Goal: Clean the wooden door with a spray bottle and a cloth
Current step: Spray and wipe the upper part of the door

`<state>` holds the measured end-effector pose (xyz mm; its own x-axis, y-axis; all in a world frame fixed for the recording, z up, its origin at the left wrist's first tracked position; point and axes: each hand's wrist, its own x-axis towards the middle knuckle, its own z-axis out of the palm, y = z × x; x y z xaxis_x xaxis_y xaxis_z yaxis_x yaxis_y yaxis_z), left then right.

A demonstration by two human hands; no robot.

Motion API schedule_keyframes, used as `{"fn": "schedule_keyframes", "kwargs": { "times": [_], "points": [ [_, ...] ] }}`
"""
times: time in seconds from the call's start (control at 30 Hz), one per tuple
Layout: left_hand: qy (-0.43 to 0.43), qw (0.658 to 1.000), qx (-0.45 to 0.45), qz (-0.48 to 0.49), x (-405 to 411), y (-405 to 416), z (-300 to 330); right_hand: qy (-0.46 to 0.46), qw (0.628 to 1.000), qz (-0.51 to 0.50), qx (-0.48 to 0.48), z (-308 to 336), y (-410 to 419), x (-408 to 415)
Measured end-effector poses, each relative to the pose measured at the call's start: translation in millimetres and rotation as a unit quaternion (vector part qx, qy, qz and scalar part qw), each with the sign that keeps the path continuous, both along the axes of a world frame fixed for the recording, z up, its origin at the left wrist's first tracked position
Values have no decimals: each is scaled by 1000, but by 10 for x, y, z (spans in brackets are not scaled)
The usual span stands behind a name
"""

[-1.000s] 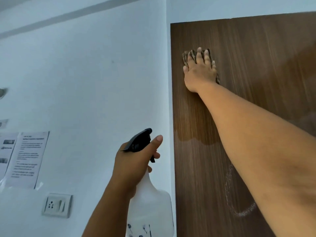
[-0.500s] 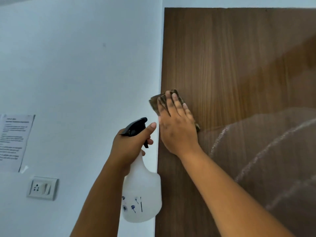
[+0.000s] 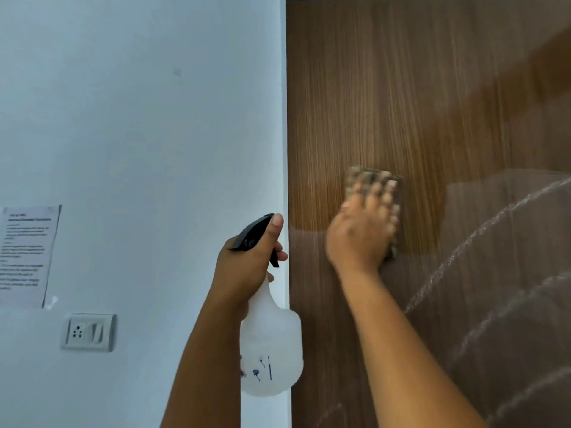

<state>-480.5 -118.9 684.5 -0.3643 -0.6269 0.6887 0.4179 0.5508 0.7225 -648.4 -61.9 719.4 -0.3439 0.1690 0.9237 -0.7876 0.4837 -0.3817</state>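
A white wall (image 3: 139, 118) meets a wooden door (image 3: 432, 88). The right hand (image 3: 361, 233), fingers straight, presses a cloth (image 3: 367, 176) flat against the door; the left hand (image 3: 244, 267) grips a spray bottle (image 3: 272, 350) beside the door's edge.

The right hand (image 3: 363, 230) presses a brownish cloth (image 3: 370, 177) flat against the wooden door (image 3: 401, 88), fingers spread and blurred. Left of the door's edge, the left hand (image 3: 247, 267) grips a translucent spray bottle (image 3: 272, 350) by its black trigger head. Farther left of the door, a paper notice (image 3: 27, 254) hangs above a wall socket (image 3: 88, 332).
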Motion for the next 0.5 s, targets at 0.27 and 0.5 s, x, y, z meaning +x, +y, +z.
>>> {"fn": "schedule_keyframes", "kwargs": {
  "times": [0.27,0.5],
  "points": [
    [23,1000,-20,5,-34,101,-133,198,956,-22,216,-234,-267,194],
    [60,997,-20,50,-232,229,-185,125,984,-32,121,-79,503,-634]
  ]
}}
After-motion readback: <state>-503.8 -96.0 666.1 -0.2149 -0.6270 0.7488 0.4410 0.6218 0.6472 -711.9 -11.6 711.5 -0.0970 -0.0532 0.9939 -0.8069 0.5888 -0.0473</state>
